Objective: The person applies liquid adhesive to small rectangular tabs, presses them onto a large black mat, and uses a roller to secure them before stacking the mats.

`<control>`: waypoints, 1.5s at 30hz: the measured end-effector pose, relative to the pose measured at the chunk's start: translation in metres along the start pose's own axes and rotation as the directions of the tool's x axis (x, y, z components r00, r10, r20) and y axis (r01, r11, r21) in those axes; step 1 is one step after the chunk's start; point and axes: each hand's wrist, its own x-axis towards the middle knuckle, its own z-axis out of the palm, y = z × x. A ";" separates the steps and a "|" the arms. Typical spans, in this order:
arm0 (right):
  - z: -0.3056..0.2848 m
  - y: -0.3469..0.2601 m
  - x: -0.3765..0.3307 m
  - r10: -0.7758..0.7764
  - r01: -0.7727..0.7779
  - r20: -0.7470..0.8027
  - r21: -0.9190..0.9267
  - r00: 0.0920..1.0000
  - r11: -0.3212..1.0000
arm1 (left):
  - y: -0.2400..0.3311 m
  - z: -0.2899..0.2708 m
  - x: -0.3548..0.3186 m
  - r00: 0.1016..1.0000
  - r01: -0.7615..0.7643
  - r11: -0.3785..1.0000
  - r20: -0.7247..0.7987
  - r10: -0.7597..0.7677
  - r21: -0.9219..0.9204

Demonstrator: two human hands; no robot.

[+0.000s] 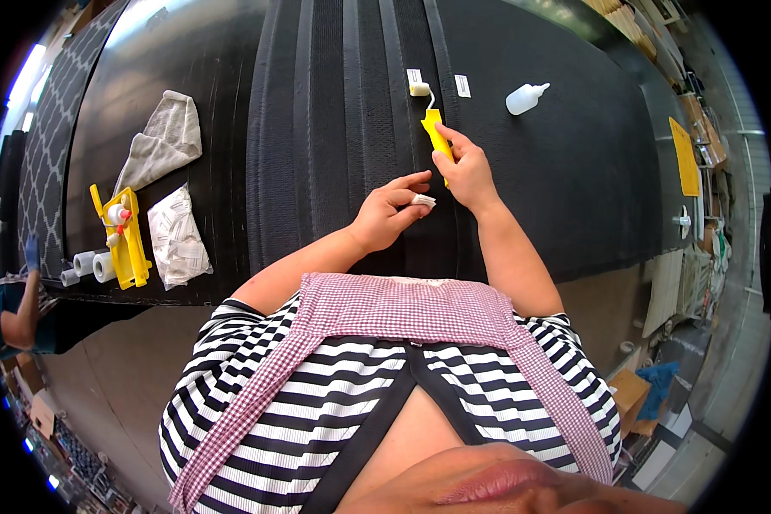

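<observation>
Bottle (525,98) right of roller (431,116)

the right hand (466,174) gripped a yellow-handled roller (433,120) on the black mat (334,128); the left hand (387,212) pinched a small white tag (423,200). a white squeeze bottle (524,98) lay nearby.

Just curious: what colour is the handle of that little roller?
Yellow; the roller's handle shows best in the head view.

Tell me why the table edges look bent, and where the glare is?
In the head view the fisheye lens bows the black table toward a dark round rim; window glare whitens the upper left corner; the middle stays sharp, where the right hand holds the yellow roller and the left hand a small white piece.
</observation>
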 end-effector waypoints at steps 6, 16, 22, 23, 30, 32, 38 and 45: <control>0.000 0.006 -0.015 -0.015 0.015 -0.001 0.116 1.000 0.993 | -0.002 0.001 0.000 1.000 0.010 1.000 -0.006 -0.010 -0.001; 0.020 0.016 -0.084 -0.106 0.115 -0.044 0.332 0.993 0.936 | -0.003 -0.002 0.002 0.990 0.138 0.929 0.015 -0.141 -0.344; 0.009 0.016 -0.069 -0.277 0.261 0.147 0.124 0.949 0.958 | 0.018 0.003 -0.007 0.938 0.145 0.766 -0.159 -0.308 -0.626; -0.001 0.021 -0.055 -0.296 0.296 -0.004 0.040 0.955 0.954 | 0.016 -0.007 -0.012 0.937 0.089 0.812 -0.227 -0.264 -0.577; -0.086 0.079 0.078 -0.063 0.098 -0.788 -0.004 0.612 0.995 | 0.008 -0.071 -0.060 0.898 0.017 0.998 -0.438 -0.039 -0.055; -0.089 0.075 0.103 0.021 -0.052 -0.751 -0.018 0.661 0.999 | 0.000 -0.072 -0.073 0.892 0.030 0.999 -0.450 -0.036 -0.019; -0.076 0.073 0.116 -0.048 0.268 -0.723 0.192 0.689 0.944 | -0.010 -0.063 -0.078 0.880 -0.027 0.999 -0.475 0.005 -0.040; 0.003 0.009 0.104 0.142 0.002 -0.110 0.797 0.984 0.605 | -0.005 -0.063 -0.080 0.871 0.032 0.999 -0.489 -0.040 -0.024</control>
